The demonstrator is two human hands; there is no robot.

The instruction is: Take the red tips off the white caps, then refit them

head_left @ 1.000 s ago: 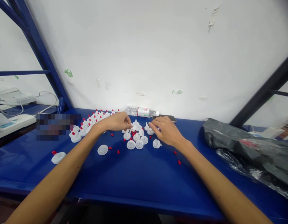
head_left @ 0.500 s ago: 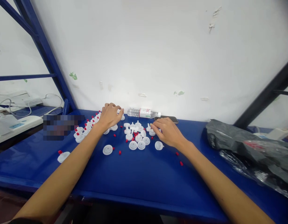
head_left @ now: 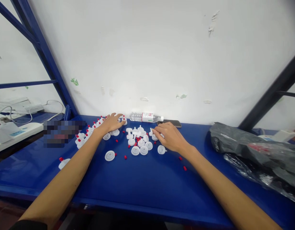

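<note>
My left hand (head_left: pixel 110 123) is at the back left, its fingers stretched and apart beside a white spouted cap with a red tip (head_left: pixel 124 120) that stands upright. White discs (head_left: pixel 106 136) lie partly under that hand. My right hand (head_left: pixel 170 135) is bent, with thumb and fingertips close together at a white spouted cap (head_left: pixel 154 136) on the right edge of the loose pile; the fingers partly hide their contact. The pile (head_left: pixel 140 131) holds several white caps, some upright, some on their sides. Small red tips (head_left: pixel 138 139) lie among them.
Rows of red-tipped white caps (head_left: pixel 80 140) stand at the left of the blue table (head_left: pixel 137 182). A water bottle (head_left: pixel 147 117) and a dark phone (head_left: pixel 174 123) lie by the wall. Grey plastic bags (head_left: pixel 254 156) cover the right side. A white power strip (head_left: pixel 18 134) is at far left.
My left hand has drawn slightly back to the left, uncovering the standing red-tipped cap. One loose red tip near the front has shifted a little right. My right hand has barely moved.
</note>
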